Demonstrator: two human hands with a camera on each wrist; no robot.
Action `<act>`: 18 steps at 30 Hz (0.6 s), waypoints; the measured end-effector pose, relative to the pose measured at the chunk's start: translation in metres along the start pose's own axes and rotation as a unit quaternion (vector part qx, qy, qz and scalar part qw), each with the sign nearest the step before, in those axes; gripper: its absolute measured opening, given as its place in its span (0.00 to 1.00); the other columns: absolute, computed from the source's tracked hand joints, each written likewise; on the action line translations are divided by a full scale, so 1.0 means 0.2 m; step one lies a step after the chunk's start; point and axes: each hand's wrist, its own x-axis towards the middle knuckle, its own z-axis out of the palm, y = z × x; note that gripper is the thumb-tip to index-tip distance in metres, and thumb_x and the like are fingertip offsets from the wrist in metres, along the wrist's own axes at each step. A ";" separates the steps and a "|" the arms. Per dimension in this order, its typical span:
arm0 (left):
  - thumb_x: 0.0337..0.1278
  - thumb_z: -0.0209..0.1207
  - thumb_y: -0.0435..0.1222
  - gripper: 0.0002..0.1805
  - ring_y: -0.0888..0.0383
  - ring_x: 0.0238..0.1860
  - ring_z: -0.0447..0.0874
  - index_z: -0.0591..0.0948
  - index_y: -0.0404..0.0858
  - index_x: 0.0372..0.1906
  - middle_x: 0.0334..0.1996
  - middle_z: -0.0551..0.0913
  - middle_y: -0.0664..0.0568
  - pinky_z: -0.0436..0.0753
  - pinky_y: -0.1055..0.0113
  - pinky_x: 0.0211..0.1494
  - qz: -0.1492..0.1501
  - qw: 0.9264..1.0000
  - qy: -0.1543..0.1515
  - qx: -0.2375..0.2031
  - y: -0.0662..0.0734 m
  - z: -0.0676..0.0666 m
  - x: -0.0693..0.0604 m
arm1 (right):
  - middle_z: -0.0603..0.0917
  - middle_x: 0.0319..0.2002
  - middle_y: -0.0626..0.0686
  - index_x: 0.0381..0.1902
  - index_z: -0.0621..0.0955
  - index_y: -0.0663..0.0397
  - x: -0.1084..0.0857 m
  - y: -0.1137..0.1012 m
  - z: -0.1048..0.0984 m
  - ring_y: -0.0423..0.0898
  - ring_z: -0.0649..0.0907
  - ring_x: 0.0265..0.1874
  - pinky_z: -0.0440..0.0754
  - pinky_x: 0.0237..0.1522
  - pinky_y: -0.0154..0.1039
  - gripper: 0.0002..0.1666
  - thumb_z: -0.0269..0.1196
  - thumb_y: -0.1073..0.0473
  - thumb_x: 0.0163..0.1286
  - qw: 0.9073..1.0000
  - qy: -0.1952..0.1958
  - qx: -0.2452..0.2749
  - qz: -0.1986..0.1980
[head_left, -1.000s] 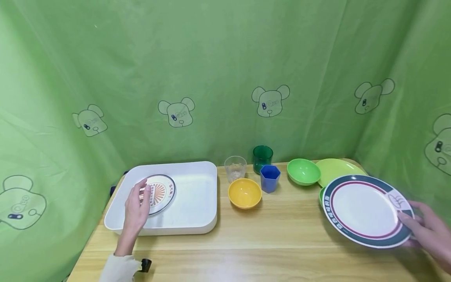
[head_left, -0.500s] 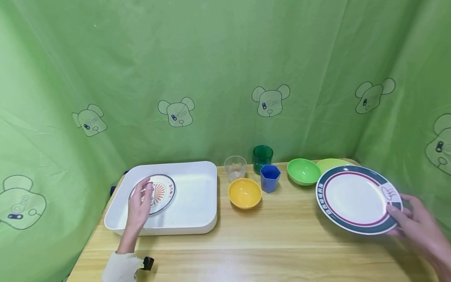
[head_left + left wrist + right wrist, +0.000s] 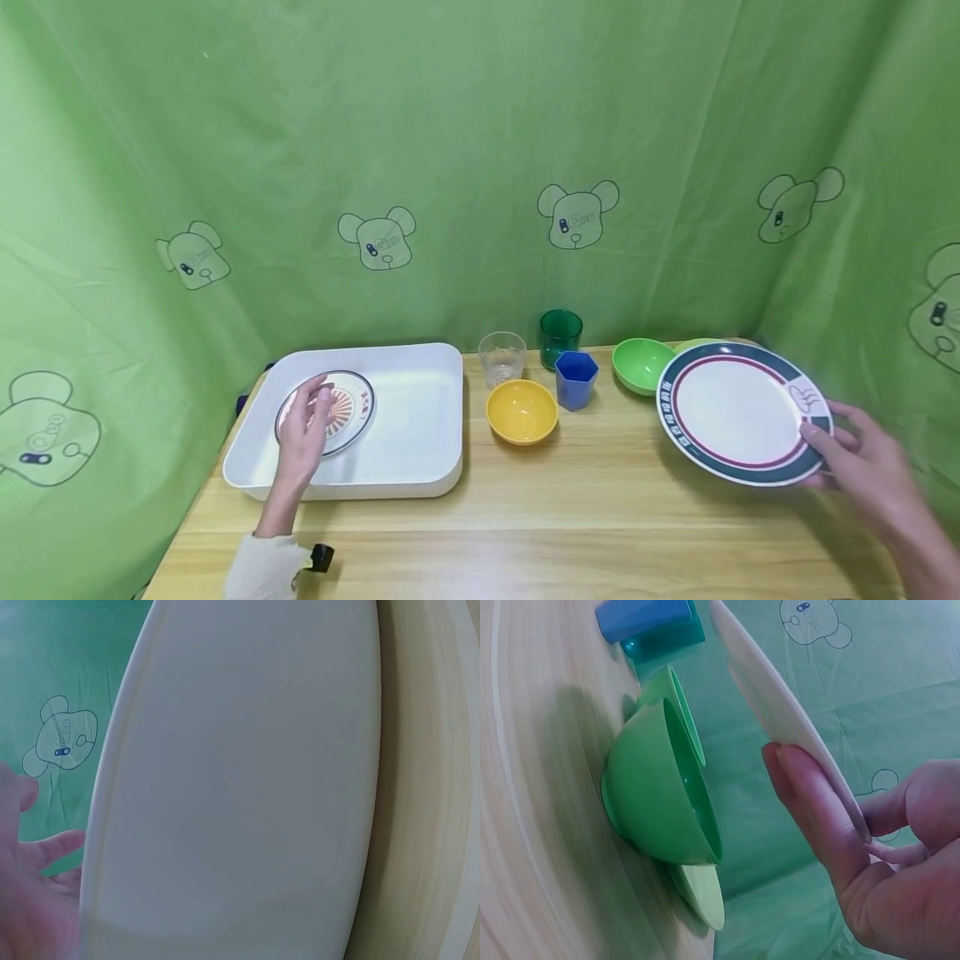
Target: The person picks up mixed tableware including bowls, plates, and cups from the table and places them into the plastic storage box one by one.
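Note:
My right hand [image 3: 862, 454] pinches the edge of a white plate [image 3: 738, 410] with a dark green rim and a red ring. In the right wrist view the plate [image 3: 780, 705] is tilted in the air, with the thumb and fingers on opposite faces. Below it stand a green bowl [image 3: 656, 780] and a lime-green plate [image 3: 700, 892]. My left hand [image 3: 303, 433] hovers over the white tray [image 3: 420, 417], holding nothing, fingers loosely bent. Under that hand lies a small white plate [image 3: 356, 408] with an orange ray pattern, partly covered. The left wrist view shows mostly the tray's outer wall [image 3: 240, 780].
Between tray and green bowls, an orange bowl [image 3: 522, 412], a clear cup [image 3: 501, 358], a dark green cup [image 3: 560, 333] and a blue hexagonal cup [image 3: 575, 381] stand on the wooden table [image 3: 562, 517]. A green curtain [image 3: 465, 150] closes off the back and sides.
My right hand has carried the dark-rimmed plate left and slightly up, so it covers more of the lime-green plate and part of a green bowl. The left hand has shifted slightly right.

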 end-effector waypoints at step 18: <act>0.82 0.48 0.44 0.25 0.58 0.51 0.83 0.70 0.32 0.71 0.60 0.78 0.34 0.88 0.68 0.49 0.005 0.999 -0.018 -0.026 0.02 0.05 -0.01 | 0.84 0.34 0.28 0.80 0.43 0.68 0.04 -0.05 0.10 0.48 0.87 0.22 0.89 0.26 0.38 0.47 0.59 0.59 0.79 0.995 0.002 0.097 -0.014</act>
